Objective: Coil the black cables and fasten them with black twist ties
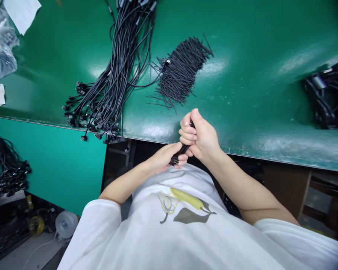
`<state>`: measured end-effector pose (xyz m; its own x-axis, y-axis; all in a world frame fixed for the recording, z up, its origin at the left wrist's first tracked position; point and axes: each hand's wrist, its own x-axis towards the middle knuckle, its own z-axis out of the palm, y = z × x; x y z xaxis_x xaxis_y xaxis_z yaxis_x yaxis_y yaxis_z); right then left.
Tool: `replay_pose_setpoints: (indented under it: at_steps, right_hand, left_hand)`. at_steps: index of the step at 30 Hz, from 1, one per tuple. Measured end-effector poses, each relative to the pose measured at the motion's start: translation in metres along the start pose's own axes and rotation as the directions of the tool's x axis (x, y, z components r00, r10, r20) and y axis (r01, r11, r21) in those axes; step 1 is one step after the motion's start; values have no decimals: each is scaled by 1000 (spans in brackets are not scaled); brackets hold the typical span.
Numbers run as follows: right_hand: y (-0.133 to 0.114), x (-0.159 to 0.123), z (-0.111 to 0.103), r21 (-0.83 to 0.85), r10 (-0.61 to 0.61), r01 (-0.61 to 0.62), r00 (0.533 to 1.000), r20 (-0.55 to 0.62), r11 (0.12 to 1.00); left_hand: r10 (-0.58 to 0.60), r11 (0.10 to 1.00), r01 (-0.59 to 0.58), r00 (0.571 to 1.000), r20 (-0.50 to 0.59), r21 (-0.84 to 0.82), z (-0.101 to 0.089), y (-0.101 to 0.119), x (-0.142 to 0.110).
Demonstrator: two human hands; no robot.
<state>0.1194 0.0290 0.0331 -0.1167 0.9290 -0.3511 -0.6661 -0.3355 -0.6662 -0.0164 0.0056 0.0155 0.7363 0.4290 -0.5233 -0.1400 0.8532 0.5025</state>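
Close to my body, at the table's front edge, both hands are closed on a coiled black cable. My right hand wraps round its upper part in a fist, thumb on top. Lower down, my left hand pinches the end where a metal-tipped connector shows. Most of the cable is hidden by my fingers. Beyond my hands, a pile of short thin black ties lies on the green table. To its left is a large bunch of black cables with connectors at the front edge.
One cable's connector rests on the tie pile. At the right lies a heap of bundled black cables. Clear plastic bags and white paper are at far left. More cables hang over a lower green surface.
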Motion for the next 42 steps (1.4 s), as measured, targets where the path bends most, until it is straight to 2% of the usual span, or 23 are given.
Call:
replay_pose_setpoints:
  at_steps: [3,5,7,8,9,11,13,14,16,19,21,23,24,26,28,30,31,33,35,37,38,40,42]
  right_hand:
    - [7,1,-4,-13,-9,9,1000,-17,1000]
    - [9,0,-10,-93,-9,10,1000,11,996]
    - [5,2,-23,-275,-47,62,997,62,959]
    - [0,4,-32,-405,-89,113,993,77,907]
    - [-7,9,-41,-551,-152,170,985,78,817]
    - [-24,25,-60,-832,-312,229,947,71,506]
    - [-40,47,-74,-977,-423,160,902,87,139]
    - [-46,58,-78,-994,-434,108,895,102,-11]
    - [-54,79,-79,-979,-388,23,916,102,-203]
    - [-60,87,-75,-938,-325,-64,944,53,-340]
    - [-62,73,-76,-914,-320,-109,947,24,-390]
    - [-62,47,-82,-911,-338,-145,941,-7,-385]
    - [-61,31,-86,-926,-349,-146,937,-17,-347]
    - [-53,0,-89,-977,-337,-69,941,4,-202]
    - [-41,-25,-84,-994,-241,101,965,109,-44]
    - [-27,-42,-73,-965,-126,262,958,258,12]
    - [-21,-46,-66,-948,-107,317,942,318,-28]
    - [-13,-49,-53,-889,-155,387,890,430,-243]
    - [-12,-45,-42,-735,-181,440,783,596,-516]
    - [-14,-38,-32,-514,-65,520,657,751,-682]
    - [-17,-34,-28,-407,21,572,597,802,-712]
    - [-21,-26,-21,-236,166,663,483,860,-710]
    - [-25,-20,-16,-122,253,730,382,889,-673]
  left_hand:
    - [28,998,-29,999,-17,-49,-2,-5,3]
    - [42,998,-44,999,-30,-50,-4,-9,4]
    - [71,997,-73,995,-68,-32,-6,-11,3]
    - [89,996,-91,991,-95,-20,-7,-11,2]
    - [111,994,-113,986,-127,-10,-8,-9,0]
    - [173,984,-178,965,-195,-8,-10,-3,-2]
    - [231,970,-242,942,-243,-17,-12,4,-3]
    - [252,964,-266,933,-256,-19,-13,7,-2]
    - [270,958,-285,926,-264,-18,-13,12,1]
    - [268,960,-280,929,-257,-13,-13,15,4]
    - [266,960,-279,930,-254,-16,-14,15,2]
    - [265,959,-281,931,-251,-30,-15,16,0]
    - [258,960,-276,935,-243,-42,-15,16,-1]
    - [225,968,-243,953,-205,-68,-13,16,0]
    - [175,979,-188,974,-140,-81,-9,14,4]
    - [167,984,-173,981,-99,-50,-5,11,9]
    - [188,982,-189,977,-101,-4,-4,9,11]
    - [266,958,-243,953,-145,155,-4,6,13]
    - [351,891,-267,918,-185,367,-7,4,11]
    - [415,802,-262,891,-185,537,-12,3,8]
    - [440,762,-265,882,-172,590,-14,1,7]
    - [449,720,-260,882,-146,643,-19,-2,5]
    - [396,750,-226,906,-149,621,-22,-5,4]
